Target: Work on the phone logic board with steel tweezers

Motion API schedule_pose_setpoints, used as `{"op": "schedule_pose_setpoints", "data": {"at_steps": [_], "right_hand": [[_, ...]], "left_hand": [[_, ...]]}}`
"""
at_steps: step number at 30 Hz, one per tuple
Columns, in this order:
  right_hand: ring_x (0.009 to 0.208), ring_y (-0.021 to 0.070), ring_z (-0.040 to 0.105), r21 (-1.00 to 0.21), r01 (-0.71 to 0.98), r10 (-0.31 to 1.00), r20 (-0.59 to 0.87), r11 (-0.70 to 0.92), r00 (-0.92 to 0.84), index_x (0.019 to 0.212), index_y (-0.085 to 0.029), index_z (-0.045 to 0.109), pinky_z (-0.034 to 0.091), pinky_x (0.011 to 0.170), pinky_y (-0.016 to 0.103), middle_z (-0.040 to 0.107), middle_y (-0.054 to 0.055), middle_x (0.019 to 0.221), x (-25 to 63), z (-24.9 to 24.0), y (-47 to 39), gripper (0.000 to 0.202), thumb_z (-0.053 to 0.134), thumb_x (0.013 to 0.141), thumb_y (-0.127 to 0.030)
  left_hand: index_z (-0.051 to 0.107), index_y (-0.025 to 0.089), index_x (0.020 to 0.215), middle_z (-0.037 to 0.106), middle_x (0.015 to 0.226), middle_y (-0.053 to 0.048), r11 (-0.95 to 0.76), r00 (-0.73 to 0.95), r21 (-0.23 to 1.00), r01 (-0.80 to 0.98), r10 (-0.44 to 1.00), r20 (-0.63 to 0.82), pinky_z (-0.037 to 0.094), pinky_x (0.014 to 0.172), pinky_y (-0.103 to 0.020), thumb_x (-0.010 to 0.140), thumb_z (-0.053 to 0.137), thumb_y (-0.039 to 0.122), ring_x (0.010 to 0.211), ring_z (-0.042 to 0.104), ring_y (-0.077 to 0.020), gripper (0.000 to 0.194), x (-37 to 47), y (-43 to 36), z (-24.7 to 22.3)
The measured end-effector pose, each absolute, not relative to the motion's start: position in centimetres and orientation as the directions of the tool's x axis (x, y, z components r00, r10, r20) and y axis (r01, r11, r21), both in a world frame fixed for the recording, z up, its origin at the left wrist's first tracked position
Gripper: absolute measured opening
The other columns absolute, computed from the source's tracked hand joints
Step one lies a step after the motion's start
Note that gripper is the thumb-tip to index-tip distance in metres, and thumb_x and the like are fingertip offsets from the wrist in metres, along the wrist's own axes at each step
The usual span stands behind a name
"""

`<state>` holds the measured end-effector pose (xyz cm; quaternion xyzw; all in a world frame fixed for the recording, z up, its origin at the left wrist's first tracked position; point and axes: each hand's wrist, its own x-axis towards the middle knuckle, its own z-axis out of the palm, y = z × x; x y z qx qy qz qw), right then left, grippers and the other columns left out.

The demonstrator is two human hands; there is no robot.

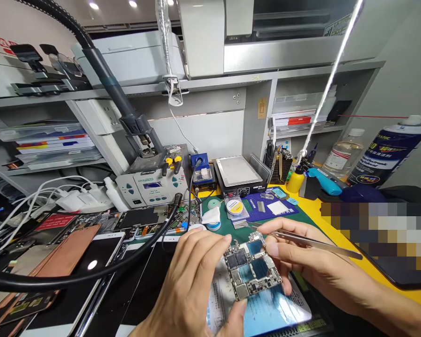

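Head view: at bottom center, two bare hands hold a small circuit board (238,257) tilted above a glossy light-blue sheet (273,309). The left hand (191,281) pinches the board's left side, fingers on top and thumb below. The right hand (301,252) grips the board's right edge with its fingertips and also holds metal tweezers (323,244), which point left, near the board's top corner.

Beneath lies a green mat (226,229) on a yellow tabletop (314,211). Behind the hands, in the middle of the frame, sit a round tin with a yellow label (235,206), a purple card (256,209) and a flat heating plate (240,171). Left of center stands a gray control station (154,185) with buttons and a small display. Dark phone screens and a copper-colored panel (65,252) cover the lower left, crossed by a thick black cable (91,282).

At right stand a clear bottle (340,157) and a dark-blue spray can (389,150); below them, a patch is pixelated. Gray shelves (277,70) span the top, and a bright light strip (331,84) slants at upper right.
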<state>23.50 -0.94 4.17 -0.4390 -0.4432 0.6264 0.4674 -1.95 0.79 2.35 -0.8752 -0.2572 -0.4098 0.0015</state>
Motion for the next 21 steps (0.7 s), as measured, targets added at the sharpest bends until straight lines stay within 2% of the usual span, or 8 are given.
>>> {"op": "schedule_pose_setpoints", "data": {"at_steps": [7,10,13,16,21], "right_hand": [[0.067,0.0162,0.066,-0.973,-0.176,0.977,-0.114,-0.146,-0.182,0.116,-0.021,0.074,0.058,0.057,0.029,0.070,0.000,0.082,23.7,4.0,-0.7,0.039,0.088,0.089,-0.045],[0.066,0.0156,0.065,-0.973,-0.181,0.978,-0.107,-0.140,-0.177,0.116,-0.021,0.074,0.058,0.056,0.029,0.070,0.000,0.083,23.7,4.0,-0.7,0.041,0.089,0.088,-0.045],[0.063,0.0154,0.064,-0.972,-0.185,0.979,-0.110,-0.142,-0.170,0.115,-0.020,0.074,0.059,0.056,0.030,0.070,0.000,0.079,23.6,4.1,-0.7,0.042,0.090,0.087,-0.047],[0.063,0.0158,0.063,-0.972,-0.181,0.979,-0.122,-0.151,-0.161,0.114,-0.021,0.074,0.059,0.057,0.031,0.070,-0.001,0.078,23.4,4.2,-0.8,0.042,0.091,0.086,-0.047],[0.067,0.0160,0.062,-0.973,-0.172,0.980,-0.129,-0.155,-0.153,0.113,-0.023,0.076,0.060,0.058,0.031,0.068,-0.002,0.078,23.2,4.3,-1.0,0.041,0.090,0.085,-0.050]], "left_hand": [[0.049,0.007,0.148,0.057,0.137,-0.015,-0.859,0.538,0.198,0.473,0.459,0.707,0.036,0.122,-0.051,0.086,0.067,0.022,0.135,0.049,-0.0295,0.066,-2.1,1.0,2.0],[0.051,0.007,0.145,0.058,0.135,-0.016,-0.863,0.531,0.177,0.472,0.439,0.725,0.040,0.119,-0.052,0.083,0.073,0.032,0.130,0.050,-0.0313,0.070,-2.3,1.6,1.6],[0.054,0.011,0.141,0.060,0.130,-0.015,-0.849,0.515,0.207,0.485,0.469,0.718,0.046,0.111,-0.055,0.080,0.075,0.037,0.125,0.052,-0.0334,0.070,-2.4,1.9,1.3],[0.056,0.014,0.135,0.062,0.121,-0.014,-0.849,0.511,0.234,0.474,0.482,0.712,0.050,0.104,-0.054,0.078,0.077,0.036,0.117,0.055,-0.0329,0.064,-2.5,1.8,1.7],[0.056,0.015,0.133,0.065,0.118,-0.012,-0.836,0.577,0.217,0.504,0.513,0.636,0.049,0.107,-0.056,0.078,0.080,0.034,0.115,0.058,-0.0322,0.062,-2.7,1.6,2.1]]}}
